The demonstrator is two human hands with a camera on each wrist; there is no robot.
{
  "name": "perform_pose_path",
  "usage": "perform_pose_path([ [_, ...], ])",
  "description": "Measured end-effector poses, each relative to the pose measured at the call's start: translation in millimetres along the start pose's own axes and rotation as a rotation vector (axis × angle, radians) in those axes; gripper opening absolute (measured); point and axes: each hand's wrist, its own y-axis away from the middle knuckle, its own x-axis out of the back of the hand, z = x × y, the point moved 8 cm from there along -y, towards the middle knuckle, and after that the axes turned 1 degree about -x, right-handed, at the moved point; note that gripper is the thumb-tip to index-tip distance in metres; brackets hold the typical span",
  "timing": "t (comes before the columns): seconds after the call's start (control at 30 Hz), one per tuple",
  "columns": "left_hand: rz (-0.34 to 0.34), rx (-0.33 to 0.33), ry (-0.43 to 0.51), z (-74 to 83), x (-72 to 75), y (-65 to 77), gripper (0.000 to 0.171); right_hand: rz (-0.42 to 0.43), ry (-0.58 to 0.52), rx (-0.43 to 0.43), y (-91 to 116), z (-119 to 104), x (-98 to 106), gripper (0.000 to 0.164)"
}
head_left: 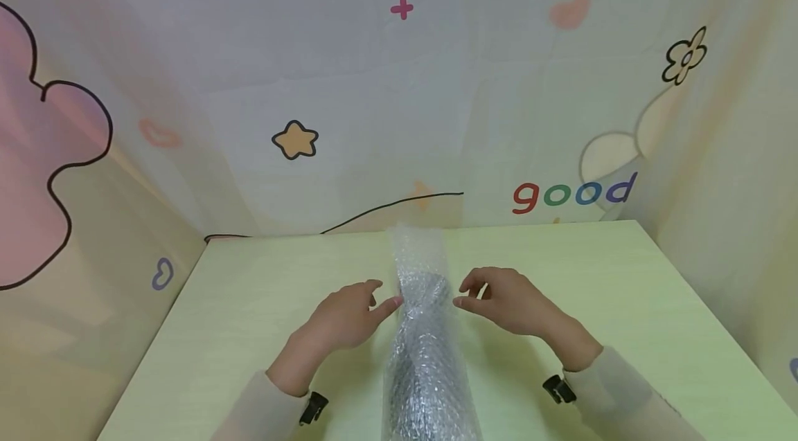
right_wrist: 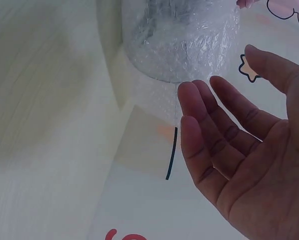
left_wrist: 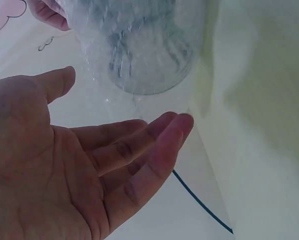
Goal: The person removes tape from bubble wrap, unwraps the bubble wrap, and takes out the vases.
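A long bundle of clear bubble wrap [head_left: 427,358] lies down the middle of the table, running from the front edge toward the back wall. Something round-ended and cylindrical shows dimly through the wrap [left_wrist: 149,60] in the left wrist view; its kind is hidden. Beyond that round end the wrap [head_left: 420,247] goes on as a flat, loose flap. My left hand [head_left: 346,316] is at the bundle's left side, thumb tip right at the wrap's edge, fingers relaxed. On the right side my right hand [head_left: 508,299] hovers with loosely bent fingers, fingertips close to the wrap [right_wrist: 182,45].
The pale green table [head_left: 623,302] meets a printed cloth backdrop [head_left: 349,81] at its back and sides. Small black clips [head_left: 314,408] sit at both sleeve cuffs.
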Motion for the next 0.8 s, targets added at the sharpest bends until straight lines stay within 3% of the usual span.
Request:
perform_pose_path([
  [0.37,-0.071,-0.018,0.026,6.9,-16.3,17.0,0.079,-0.081,-0.032,0.074,4.9,-8.5,-18.5,0.012],
  [0.8,-0.099,-0.047,0.037,14.4,-27.0,22.2,0.083,-0.097,-0.053,0.120,6.3,-16.8,-25.6,0.012],
])
